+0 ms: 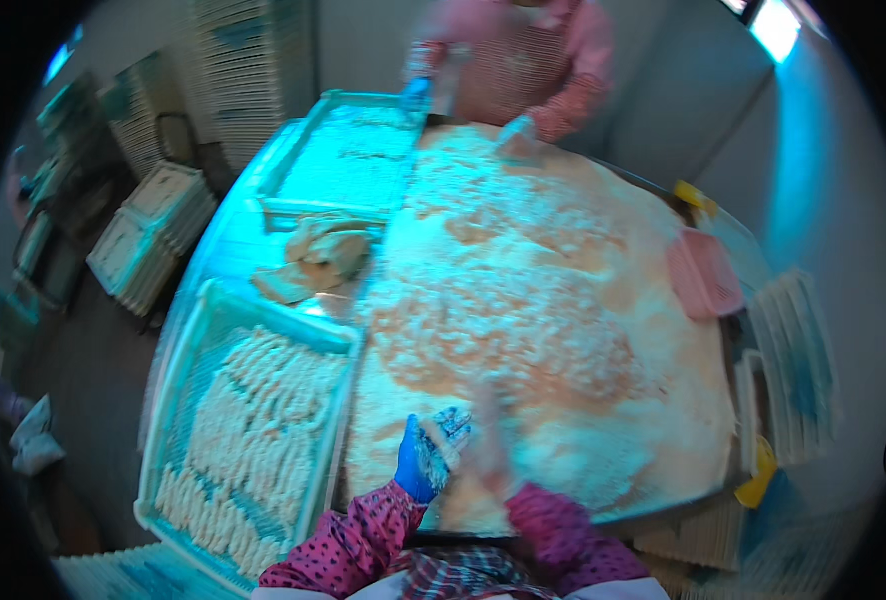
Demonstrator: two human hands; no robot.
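Hands (429,458) with pale strip (441,446), filled tray (173,405), cloth (328,248), pink basket (703,275)

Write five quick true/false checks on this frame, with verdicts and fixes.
1. The left hand wears a blue glove. True.
2. The right hand is sharply in focus. False: the right hand is motion-blurred.
3. The pink basket is on the table's left side. False: the basket is at the table's right edge.
4. The crumpled tan item lies between the near tray and the far tray. True.
5. The near tray is empty. False: the near tray holds rows of pale pieces.
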